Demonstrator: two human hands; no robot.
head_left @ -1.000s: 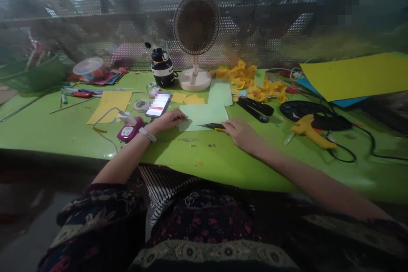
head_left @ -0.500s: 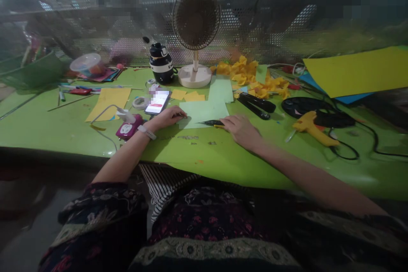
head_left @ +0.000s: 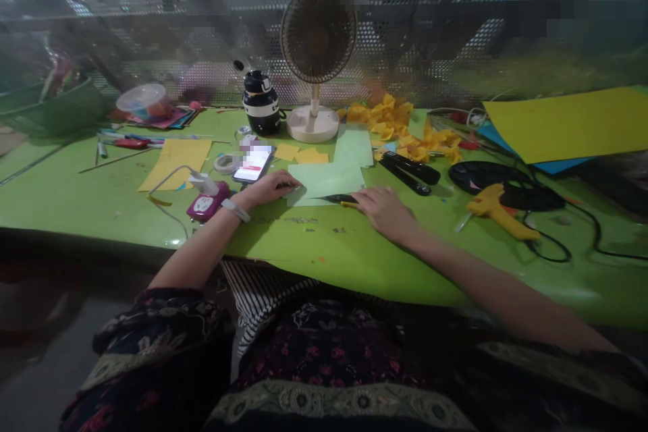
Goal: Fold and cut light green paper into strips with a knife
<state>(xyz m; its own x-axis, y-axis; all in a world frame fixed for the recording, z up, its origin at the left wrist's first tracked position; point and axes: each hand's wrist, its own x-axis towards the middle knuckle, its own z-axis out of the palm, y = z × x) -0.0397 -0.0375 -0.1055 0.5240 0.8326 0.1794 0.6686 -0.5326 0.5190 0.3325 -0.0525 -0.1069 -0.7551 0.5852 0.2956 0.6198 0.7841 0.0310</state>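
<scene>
Head view: looking down across green table [head_left: 283, 243].
Pale green paper [head_left: 331, 179]: lying flat on table, in front of fan [head_left: 312, 125].
Left hand [head_left: 271, 189]: at paper's left edge, with pinch not discernible.
Right hand [head_left: 385, 212]: closed over dark pointed tool [head_left: 340, 199], aimed leftward across paper.

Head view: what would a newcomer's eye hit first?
Probably the upright fan at the back of the green table, beside a dark bottle. Next, the crumpled orange paper just right of it. Then, front and centre, the right hand with a dark pointed tool at the pale green paper.
</scene>
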